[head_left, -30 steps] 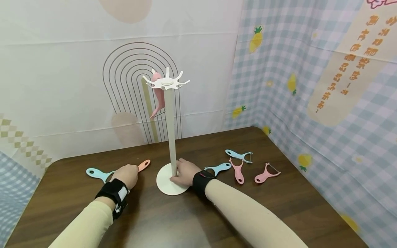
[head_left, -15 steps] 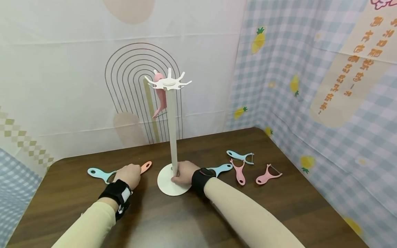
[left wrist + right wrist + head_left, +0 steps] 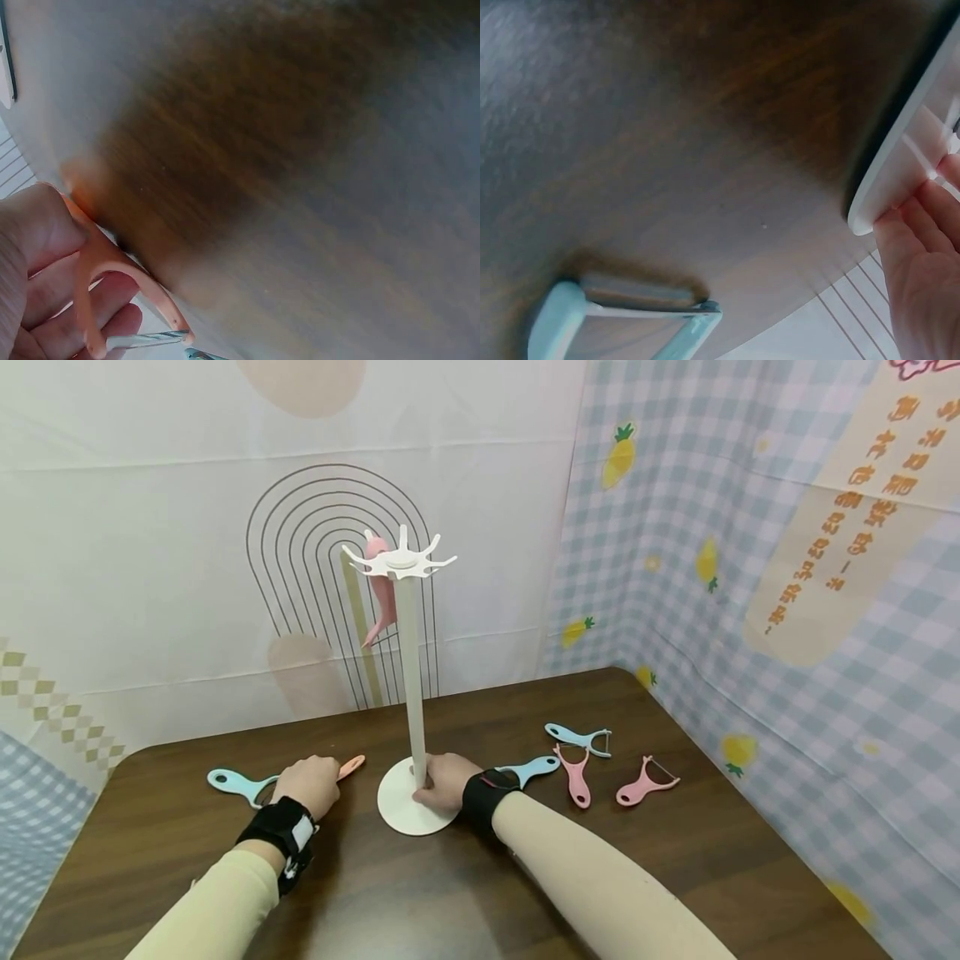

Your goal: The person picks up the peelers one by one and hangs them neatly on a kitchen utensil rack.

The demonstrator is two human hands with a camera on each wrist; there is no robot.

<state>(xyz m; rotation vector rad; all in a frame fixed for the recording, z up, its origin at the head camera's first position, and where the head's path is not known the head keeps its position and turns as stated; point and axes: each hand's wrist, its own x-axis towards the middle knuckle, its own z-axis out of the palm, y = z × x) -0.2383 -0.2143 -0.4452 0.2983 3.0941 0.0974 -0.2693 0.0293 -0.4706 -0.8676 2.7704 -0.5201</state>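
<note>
In the head view my left hand (image 3: 307, 787) pinches an orange Y-shaped peeler (image 3: 351, 767), whose handle tip shows past the knuckles. The left wrist view shows the thumb on one side of the peeler (image 3: 120, 259) and the fingers behind it, its blade toward the lower edge. My right hand (image 3: 447, 779) grips a white rack stand (image 3: 411, 677) at the foot of its pole, thumb in front. Fingers of the right hand (image 3: 926, 262) touch its round base (image 3: 889, 184) in the right wrist view. A pink peeler (image 3: 384, 597) hangs from a rear-left hook.
A light blue peeler (image 3: 234, 781) lies left of my left hand, partly hidden by it. Right of the stand lie another blue peeler (image 3: 536, 768), a pink one (image 3: 577, 781), a blue one (image 3: 573, 734) and a further pink one (image 3: 637, 789). Cloth-covered walls (image 3: 487, 610) border the table.
The orange peeler has tipped in my left hand, so its handle looks narrower, and that hand has shifted slightly right. My right hand and the stand have stayed in place.
</note>
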